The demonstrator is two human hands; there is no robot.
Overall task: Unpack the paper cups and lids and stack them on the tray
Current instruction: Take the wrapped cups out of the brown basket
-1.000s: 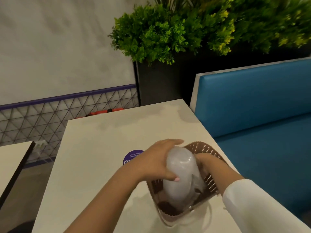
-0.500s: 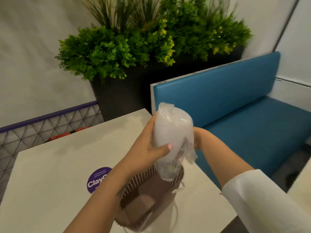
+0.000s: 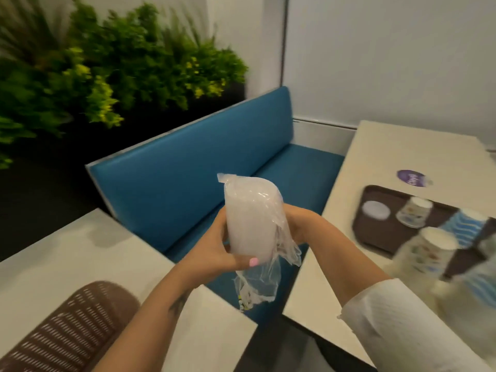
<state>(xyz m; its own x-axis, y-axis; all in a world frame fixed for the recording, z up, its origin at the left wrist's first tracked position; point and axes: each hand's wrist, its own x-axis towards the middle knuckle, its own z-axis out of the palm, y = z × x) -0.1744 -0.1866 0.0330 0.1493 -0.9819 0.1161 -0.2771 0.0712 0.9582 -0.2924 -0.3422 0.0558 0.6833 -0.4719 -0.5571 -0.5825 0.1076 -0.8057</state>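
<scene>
A clear plastic bag with a white stack of lids point(image 3: 251, 226) is held upright in mid-air over the gap between two tables. My left hand point(image 3: 220, 251) grips its lower left side and my right hand point(image 3: 299, 225) holds it from behind on the right. The bag's loose end hangs down below my hands. On the right table lies a dark brown tray point(image 3: 381, 232) with a white lid point(image 3: 375, 210), an upside-down patterned paper cup point(image 3: 414, 212) and a blue striped cup stack point(image 3: 465, 228). A closer patterned cup stack point(image 3: 426, 253) looks blurred.
A brown perforated basket point(image 3: 67, 328) sits at the lower left on the left table point(image 3: 67, 253). A blue bench point(image 3: 201, 167) runs behind both tables, with green plants point(image 3: 107, 65) beyond it. The right table point(image 3: 402, 154) carries a purple sticker point(image 3: 412, 178).
The view has swung to the right, bringing the tray and cups into sight. Both hands have carried the bag of lids up out of the basket and rightward, toward the second table.
</scene>
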